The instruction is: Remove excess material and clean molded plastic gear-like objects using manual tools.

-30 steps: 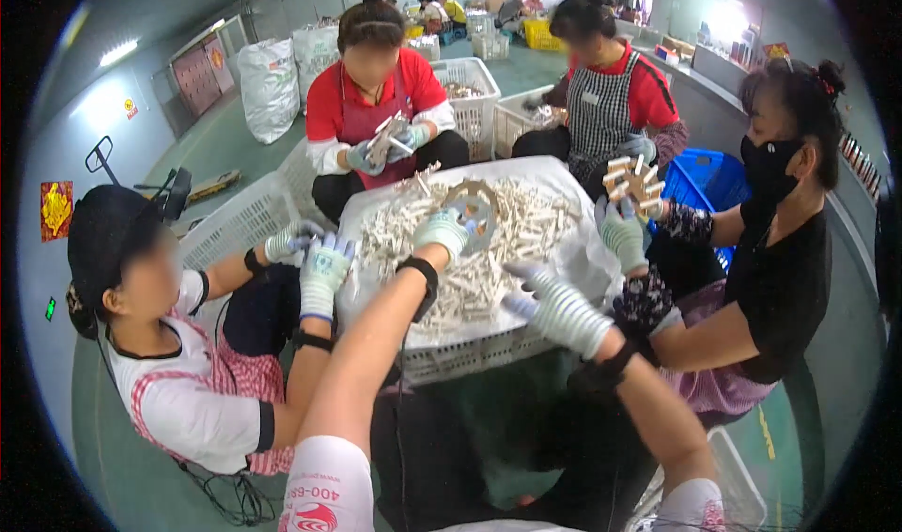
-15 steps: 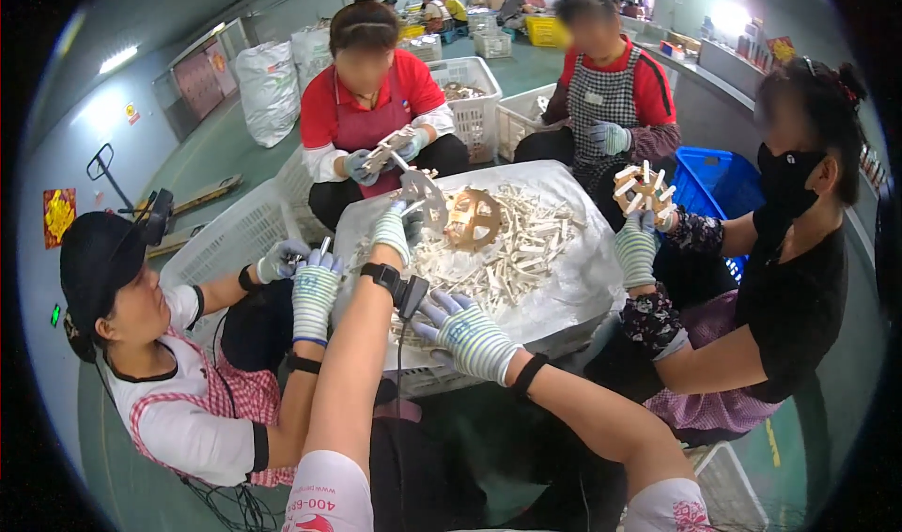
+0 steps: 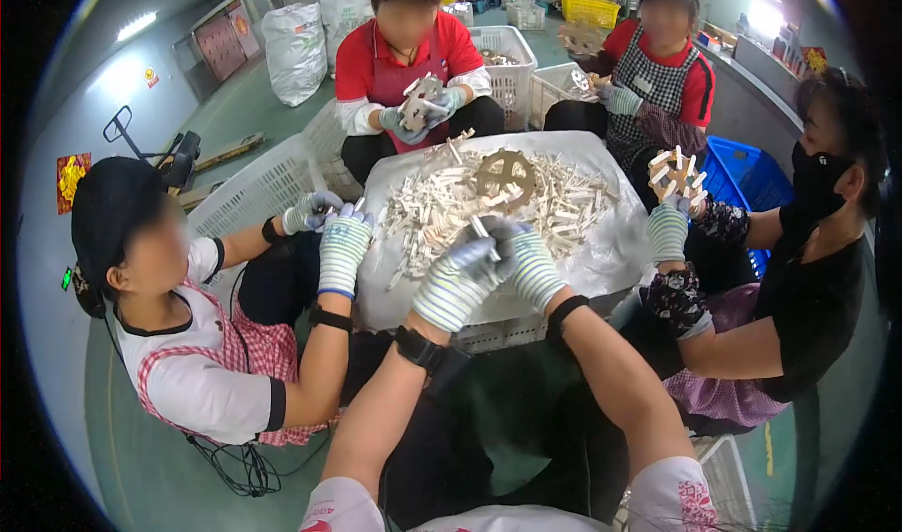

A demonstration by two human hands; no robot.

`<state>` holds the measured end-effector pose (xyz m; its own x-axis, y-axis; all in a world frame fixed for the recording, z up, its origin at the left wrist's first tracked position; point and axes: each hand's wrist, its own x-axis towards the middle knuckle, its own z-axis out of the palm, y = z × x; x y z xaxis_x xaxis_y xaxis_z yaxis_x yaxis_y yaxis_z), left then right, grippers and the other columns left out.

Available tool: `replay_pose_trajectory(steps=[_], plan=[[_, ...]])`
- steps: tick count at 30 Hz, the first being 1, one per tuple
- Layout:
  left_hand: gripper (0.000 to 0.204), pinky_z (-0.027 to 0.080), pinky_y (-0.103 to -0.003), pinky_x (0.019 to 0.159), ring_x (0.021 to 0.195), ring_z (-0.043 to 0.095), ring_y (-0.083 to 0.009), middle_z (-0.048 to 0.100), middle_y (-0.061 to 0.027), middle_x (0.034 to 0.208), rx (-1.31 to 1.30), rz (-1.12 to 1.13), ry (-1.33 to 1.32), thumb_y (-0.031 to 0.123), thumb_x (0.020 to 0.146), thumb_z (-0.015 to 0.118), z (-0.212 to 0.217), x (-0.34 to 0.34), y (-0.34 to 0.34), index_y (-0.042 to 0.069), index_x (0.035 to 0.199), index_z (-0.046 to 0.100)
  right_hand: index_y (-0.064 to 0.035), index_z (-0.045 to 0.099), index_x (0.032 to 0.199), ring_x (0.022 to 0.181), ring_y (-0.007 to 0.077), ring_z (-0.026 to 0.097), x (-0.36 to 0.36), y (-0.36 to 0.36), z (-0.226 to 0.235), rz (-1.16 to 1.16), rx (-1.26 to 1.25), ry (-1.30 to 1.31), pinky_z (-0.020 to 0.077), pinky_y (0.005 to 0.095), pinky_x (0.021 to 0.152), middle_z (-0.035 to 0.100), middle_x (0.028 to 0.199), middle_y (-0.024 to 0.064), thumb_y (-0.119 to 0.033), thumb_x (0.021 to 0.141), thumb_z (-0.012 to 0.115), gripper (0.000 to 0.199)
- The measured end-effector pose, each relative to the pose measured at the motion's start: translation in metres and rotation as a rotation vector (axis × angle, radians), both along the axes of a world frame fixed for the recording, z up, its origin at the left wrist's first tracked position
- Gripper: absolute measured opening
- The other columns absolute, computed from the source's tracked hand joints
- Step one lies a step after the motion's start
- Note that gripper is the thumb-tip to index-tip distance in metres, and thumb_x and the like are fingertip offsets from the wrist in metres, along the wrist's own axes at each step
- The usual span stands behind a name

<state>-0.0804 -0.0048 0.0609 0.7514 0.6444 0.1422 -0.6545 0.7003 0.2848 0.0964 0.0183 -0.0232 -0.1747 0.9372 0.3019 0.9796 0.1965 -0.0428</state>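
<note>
Both my hands wear striped gloves with grey-coated fingers, and they meet above the near edge of the plastic-covered work surface (image 3: 399, 292). My left hand (image 3: 458, 283) is closed around a grey slotted disc (image 3: 490, 235), mostly hidden by the fingers. Closed on the disc's other side is my right hand (image 3: 533, 262). A short pale strip (image 3: 480, 227) sticks up between them. Just beyond lies a heap of small whitish strips (image 3: 432, 199), with a brownish disc with cutouts (image 3: 505, 180) lying on it.
Co-workers sit around the surface: a person in a checked apron (image 3: 216, 372) at left, two in red across, one in black (image 3: 799, 278) at right. Each handles parts. White crates (image 3: 503, 62) and a blue crate (image 3: 738, 170) stand behind.
My left hand has drawn the grey disc back from the heap toward me. My right hand, open and empty before, has closed on it. The view has shifted slightly.
</note>
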Motion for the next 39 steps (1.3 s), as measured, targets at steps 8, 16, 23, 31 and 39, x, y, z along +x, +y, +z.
replay_pose_trajectory(steps=[8,16,23,31,39], plan=[[0.022,0.056,-0.031,0.073,0.081,0.069,-0.02,0.073,-0.0087,0.102,0.451,0.397,0.644,0.012,0.098,0.065,-0.068,-0.005,0.015,0.0,0.117,0.064,-0.0048,0.076,0.104,0.101,0.0334,0.07,0.038,-0.025,0.034,0.004,0.286,0.574,0.0549,0.0399,0.091,0.074,0.112,0.0139,-0.013,0.091,0.066,0.018],[0.039,0.053,-0.035,0.091,0.109,0.064,-0.0202,0.069,-0.0106,0.124,0.497,0.483,0.749,0.025,0.104,0.06,-0.113,0.021,0.026,0.006,0.137,0.057,-0.0043,0.068,0.123,0.107,0.0389,0.067,0.016,-0.042,0.066,0.138,0.388,0.634,0.0544,0.0425,0.093,0.069,0.12,0.0208,0.001,0.092,0.059,0.032],[0.04,0.054,-0.037,0.102,0.115,0.065,-0.0208,0.067,-0.0081,0.128,0.059,0.244,0.312,0.02,0.104,0.06,-0.081,0.031,0.008,0.007,0.141,0.054,-0.0127,0.052,0.149,0.107,0.0307,0.066,-0.022,-0.07,0.081,0.103,0.225,0.877,0.0525,0.0354,0.097,0.066,0.123,0.0226,0.015,0.09,0.042,0.066],[0.043,0.051,-0.037,0.106,0.12,0.062,-0.0225,0.063,-0.012,0.135,0.62,0.462,0.709,0.005,0.1,0.06,-0.085,0.022,0.007,0.002,0.142,0.053,-0.0116,0.042,0.157,0.12,0.0312,0.06,-0.026,-0.077,0.089,0.368,0.312,0.851,0.0476,0.0347,0.103,0.056,0.144,0.0231,0.018,0.086,0.039,0.076],[0.036,0.052,-0.031,0.095,0.109,0.066,-0.0155,0.07,-0.0072,0.124,0.187,0.347,0.448,0.013,0.1,0.06,-0.054,0.025,-0.018,0.003,0.134,0.065,-0.0107,0.04,0.157,0.146,0.0384,0.042,-0.03,-0.101,0.098,0.392,0.281,0.84,0.0306,0.0396,0.122,0.046,0.154,0.0244,0.022,0.077,0.035,0.086]])
